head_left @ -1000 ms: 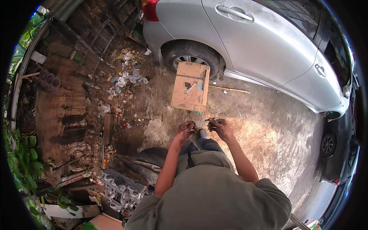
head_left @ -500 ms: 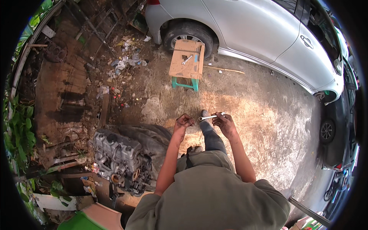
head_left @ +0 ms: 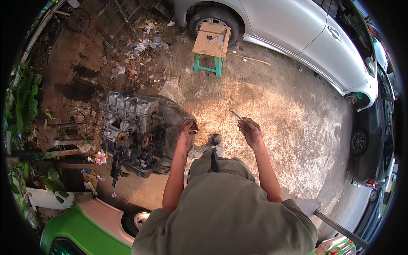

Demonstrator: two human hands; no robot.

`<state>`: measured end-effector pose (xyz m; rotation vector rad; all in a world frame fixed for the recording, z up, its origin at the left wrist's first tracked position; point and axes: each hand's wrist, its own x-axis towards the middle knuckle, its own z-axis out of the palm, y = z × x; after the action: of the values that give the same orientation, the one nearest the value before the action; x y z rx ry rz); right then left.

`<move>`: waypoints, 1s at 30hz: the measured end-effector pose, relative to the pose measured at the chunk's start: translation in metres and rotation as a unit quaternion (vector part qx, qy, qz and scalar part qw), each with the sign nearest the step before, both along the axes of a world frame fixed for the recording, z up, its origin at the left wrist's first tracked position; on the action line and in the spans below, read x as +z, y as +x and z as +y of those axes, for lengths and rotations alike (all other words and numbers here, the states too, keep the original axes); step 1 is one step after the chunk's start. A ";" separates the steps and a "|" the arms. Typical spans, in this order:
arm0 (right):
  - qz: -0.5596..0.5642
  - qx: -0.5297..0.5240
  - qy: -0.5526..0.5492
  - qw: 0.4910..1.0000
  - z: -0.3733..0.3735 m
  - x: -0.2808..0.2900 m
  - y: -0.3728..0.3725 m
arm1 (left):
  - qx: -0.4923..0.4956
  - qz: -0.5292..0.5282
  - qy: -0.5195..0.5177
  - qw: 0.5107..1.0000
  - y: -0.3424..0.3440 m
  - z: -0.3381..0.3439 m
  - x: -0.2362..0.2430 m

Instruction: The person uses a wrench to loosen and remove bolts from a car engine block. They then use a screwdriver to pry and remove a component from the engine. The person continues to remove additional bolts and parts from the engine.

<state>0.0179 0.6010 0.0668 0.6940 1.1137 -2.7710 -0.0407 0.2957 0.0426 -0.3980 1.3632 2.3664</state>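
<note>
A metal wrench [head_left: 235, 113] sticks out from my right hand [head_left: 250, 131], its ring end pointing up and to the left. The fingers of that hand are closed round the other end. To the left, my left hand [head_left: 187, 128] is held up with its fingers curled in; whatever may be in them is hidden. Nearest to it is a grimy car engine [head_left: 131, 114], which stands on the ground beside a dark, crumpled cover [head_left: 172, 112]. Neither hand touches the engine.
Ahead, a green stool [head_left: 208, 68] with a brown board top [head_left: 212, 42] stands by a silver car's rear wheel [head_left: 197, 19]. Litter [head_left: 146, 44] lies left of it. A green vehicle [head_left: 72, 225] is at lower left, a dark car [head_left: 367, 140] at far right.
The engine has come up beside my left hand, while the stool and silver car have shifted farther off. The wrench has turned from lying sideways to pointing up-left.
</note>
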 end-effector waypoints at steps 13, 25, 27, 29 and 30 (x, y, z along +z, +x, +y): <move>-0.085 0.165 -0.068 0.980 -0.120 0.001 0.227 | 0.001 -0.058 -0.051 0.997 0.248 -0.079 0.036; -0.078 0.074 0.114 0.988 -0.198 0.040 0.245 | -0.016 -0.003 -0.020 1.000 0.267 -0.181 0.059; -0.079 0.041 0.101 0.991 -0.220 0.043 0.241 | -0.046 0.013 -0.017 0.999 0.268 -0.207 0.061; -0.089 0.019 0.097 0.991 -0.248 0.043 0.241 | -0.061 0.000 -0.036 0.997 0.270 -0.237 0.063; -0.076 0.017 0.089 0.993 -0.264 0.041 0.242 | -0.074 -0.003 -0.046 0.996 0.270 -0.253 0.064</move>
<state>0.2598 0.3372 0.1082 0.8800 1.3374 -2.5611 0.2295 0.0424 0.1070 -0.3166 1.4513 2.1870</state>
